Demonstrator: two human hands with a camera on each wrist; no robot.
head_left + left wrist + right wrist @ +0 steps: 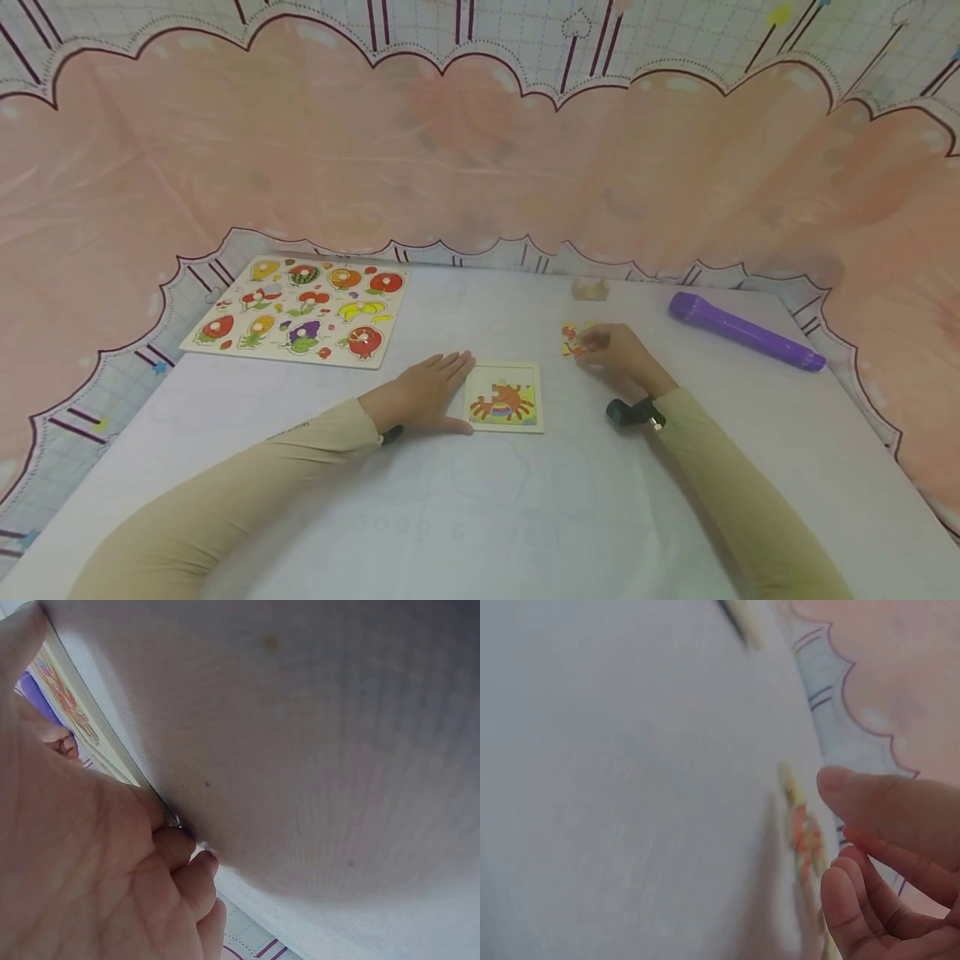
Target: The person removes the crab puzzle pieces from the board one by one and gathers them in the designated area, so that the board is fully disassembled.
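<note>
A small square puzzle board [504, 397] with an orange crab-like picture, partly filled, lies in front of me. My left hand [420, 393] rests along its left edge, fingers extended and thumb at the near corner. In the left wrist view, that hand [97, 862] touches the side of the board [94, 724]. To the right, my right hand [618, 354] hovers at some orange and yellow puzzle pieces [570, 340]. The right wrist view shows a gap between thumb and fingers of the hand [885, 862], with the blurred pieces [801, 832] just past the fingertips.
A larger fruit puzzle board [300, 310] lies at the back left. A small beige notched object [590, 289] stands at the back, beyond the loose pieces. On the right is a purple microphone-shaped object [746, 332]. Patterned cloth [480, 158] hangs behind the white table [480, 517].
</note>
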